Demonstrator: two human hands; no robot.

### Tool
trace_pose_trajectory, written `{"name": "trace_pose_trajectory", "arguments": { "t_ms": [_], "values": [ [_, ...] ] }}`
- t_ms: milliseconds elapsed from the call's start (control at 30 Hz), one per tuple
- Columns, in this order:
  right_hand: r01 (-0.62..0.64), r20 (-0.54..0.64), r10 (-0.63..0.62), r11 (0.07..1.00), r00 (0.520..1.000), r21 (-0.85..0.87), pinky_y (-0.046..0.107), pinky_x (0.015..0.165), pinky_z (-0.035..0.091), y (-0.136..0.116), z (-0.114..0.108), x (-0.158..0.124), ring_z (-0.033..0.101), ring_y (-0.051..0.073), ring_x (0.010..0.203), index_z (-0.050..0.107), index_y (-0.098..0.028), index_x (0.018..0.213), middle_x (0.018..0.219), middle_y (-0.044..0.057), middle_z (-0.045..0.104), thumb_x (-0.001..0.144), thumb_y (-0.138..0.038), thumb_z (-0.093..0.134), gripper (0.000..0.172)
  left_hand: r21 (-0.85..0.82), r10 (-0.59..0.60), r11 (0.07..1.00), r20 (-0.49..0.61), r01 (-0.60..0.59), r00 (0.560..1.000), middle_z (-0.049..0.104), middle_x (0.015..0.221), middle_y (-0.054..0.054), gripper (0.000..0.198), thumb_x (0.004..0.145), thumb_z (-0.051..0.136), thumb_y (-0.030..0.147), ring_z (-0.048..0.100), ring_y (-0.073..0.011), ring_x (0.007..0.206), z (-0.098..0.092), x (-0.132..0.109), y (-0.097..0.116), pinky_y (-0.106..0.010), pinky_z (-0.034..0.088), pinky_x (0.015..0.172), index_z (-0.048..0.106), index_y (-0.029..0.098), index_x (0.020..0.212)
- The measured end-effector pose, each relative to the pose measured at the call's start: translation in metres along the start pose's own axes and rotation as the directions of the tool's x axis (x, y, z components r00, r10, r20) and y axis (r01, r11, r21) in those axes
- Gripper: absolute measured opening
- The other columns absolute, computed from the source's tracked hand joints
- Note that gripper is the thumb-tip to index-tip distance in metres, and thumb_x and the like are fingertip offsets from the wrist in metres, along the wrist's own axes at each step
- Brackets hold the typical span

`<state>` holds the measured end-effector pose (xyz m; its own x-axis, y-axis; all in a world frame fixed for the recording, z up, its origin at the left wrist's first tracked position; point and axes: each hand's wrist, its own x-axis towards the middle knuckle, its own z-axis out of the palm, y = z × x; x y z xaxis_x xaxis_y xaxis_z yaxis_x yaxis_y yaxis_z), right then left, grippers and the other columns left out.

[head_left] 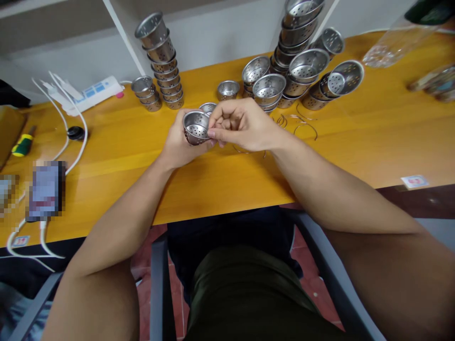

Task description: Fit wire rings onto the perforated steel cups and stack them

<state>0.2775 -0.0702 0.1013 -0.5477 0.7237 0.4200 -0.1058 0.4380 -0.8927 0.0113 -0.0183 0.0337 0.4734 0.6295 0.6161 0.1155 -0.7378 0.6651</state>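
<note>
Tilted toward me, a perforated metal cup (196,128) rests in my left hand (177,142), whose fingers wrap round its side. My right hand (243,123) is closed in a pinch at the cup's right rim, thumb and forefinger pressed to the edge. Whether a thin piece sits between those fingertips I cannot make out. Just behind the held cup shows the rim of another metal cup (208,107), partly hidden by my hands. Thin copper-coloured wire pieces (305,124) lie on the table right of and beneath my right hand.
A tall leaning stack of cups (165,66) and a short stack (146,92) stand at the back left. More stacked cups (269,90) crowd the back right. At left lie a power strip (94,94), white cables, a phone (46,192) and a screwdriver (24,144).
</note>
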Motion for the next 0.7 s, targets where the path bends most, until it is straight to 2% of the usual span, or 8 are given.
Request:
{"name": "trace_pose_trajectory", "arguments": {
  "t_ms": [133, 267, 367, 600, 700],
  "values": [
    [-0.001, 0.020, 0.001, 1.000, 1.000, -0.011, 0.026, 0.068, 0.062, 0.0015, -0.0008, -0.0006, 0.076, 0.015, 0.073, 0.078, -0.022, 0.112, 0.089, 0.002, 0.084, 0.105, -0.061, 0.116, 0.054, 0.008, -0.036, 0.999, 0.004, 0.036, 0.999, 0.088, 0.132, -0.006, 0.101, 0.095, 0.100, 0.103, 0.090, -0.0316, 0.110, 0.0005, -0.0015, 0.0001, -0.059, 0.078, 0.095, 0.060, 0.037, 0.159],
    [-0.010, 0.028, 0.010, 1.000, 1.000, -0.015, 0.027, 0.067, 0.063, -0.0001, -0.0019, -0.0007, 0.077, 0.016, 0.073, 0.078, -0.023, 0.110, 0.090, 0.002, 0.085, 0.104, -0.058, 0.116, 0.052, 0.023, -0.074, 0.997, 0.045, 0.073, 0.996, 0.089, 0.135, -0.005, 0.109, 0.084, 0.114, 0.095, 0.087, -0.0341, 0.113, -0.0022, -0.0017, -0.0012, -0.065, 0.078, 0.100, 0.059, 0.041, 0.160],
    [-0.021, 0.032, 0.021, 1.000, 0.999, -0.005, 0.028, 0.069, 0.065, -0.0017, -0.0027, -0.0007, 0.078, 0.016, 0.074, 0.078, -0.023, 0.109, 0.091, 0.003, 0.086, 0.104, -0.058, 0.116, 0.052, 0.021, -0.069, 0.997, 0.059, 0.068, 0.996, 0.088, 0.136, -0.006, 0.106, 0.088, 0.112, 0.095, 0.086, -0.0354, 0.114, -0.0036, -0.0014, -0.0009, -0.069, 0.076, 0.103, 0.058, 0.042, 0.162],
    [-0.058, 0.029, 0.058, 0.998, 0.998, 0.000, 0.028, 0.071, 0.067, -0.0042, -0.0028, -0.0019, 0.078, 0.017, 0.076, 0.078, -0.023, 0.108, 0.091, 0.003, 0.085, 0.102, -0.058, 0.118, 0.053, 0.047, -0.024, 0.999, 0.057, 0.021, 0.998, 0.087, 0.138, -0.007, 0.107, 0.094, 0.100, 0.105, 0.089, -0.0341, 0.116, -0.0024, -0.0016, -0.0014, -0.064, 0.079, 0.099, 0.056, 0.040, 0.166],
    [-0.058, 0.041, 0.058, 0.998, 0.997, 0.010, 0.029, 0.073, 0.068, -0.0052, -0.0030, -0.0019, 0.078, 0.017, 0.077, 0.078, -0.023, 0.109, 0.093, 0.003, 0.086, 0.101, -0.061, 0.118, 0.056, 0.028, 0.035, 0.999, 0.043, -0.036, 0.998, 0.087, 0.134, -0.005, 0.103, 0.095, 0.105, 0.099, 0.088, -0.0305, 0.110, -0.0022, -0.0016, -0.0034, -0.057, 0.080, 0.091, 0.057, 0.042, 0.166]
  ]
}}
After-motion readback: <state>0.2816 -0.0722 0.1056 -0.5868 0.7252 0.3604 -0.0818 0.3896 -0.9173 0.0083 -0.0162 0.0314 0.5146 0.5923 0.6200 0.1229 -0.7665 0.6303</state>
